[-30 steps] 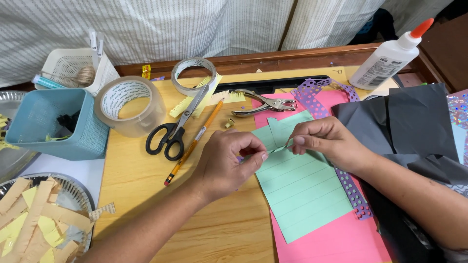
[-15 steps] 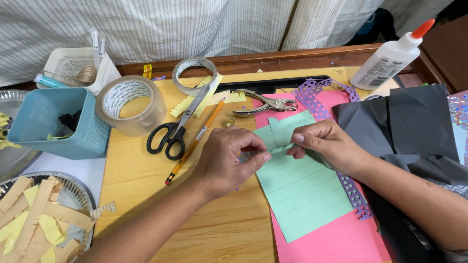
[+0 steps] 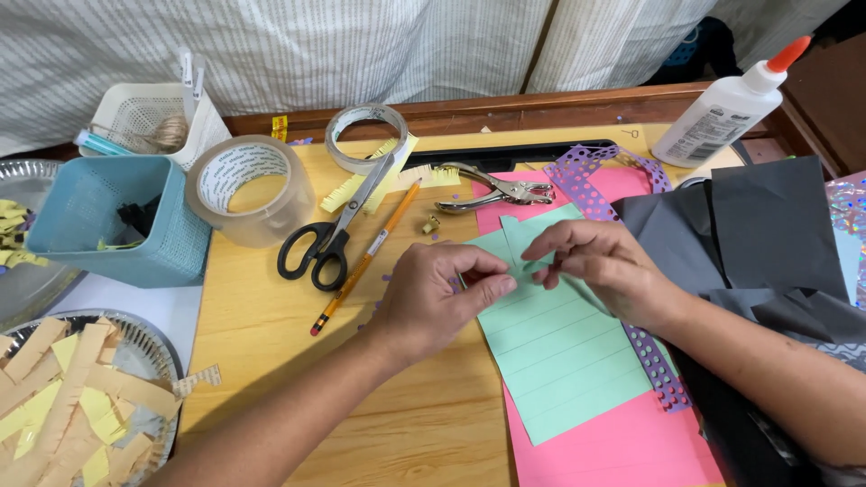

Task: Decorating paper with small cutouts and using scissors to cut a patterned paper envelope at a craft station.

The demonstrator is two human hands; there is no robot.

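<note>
Both hands, left (image 3: 437, 302) and right (image 3: 600, 271), pinched a thin green paper strip (image 3: 530, 264) in their grip above the lined green sheet (image 3: 559, 361); most lines looked uncut.

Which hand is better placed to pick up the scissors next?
Left. The left hand lies nearest the scissors, while the right hand pinches the green paper, farther away.

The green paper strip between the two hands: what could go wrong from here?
1. Both hands, left hand and right hand, pinch a thin green strip; pulling apart could tear it.
2. The green lined sheet lies loose on the pink paper, so it may slide.
3. The left forearm is close to the pencil and scissors; a sideways move could knock them.
</note>
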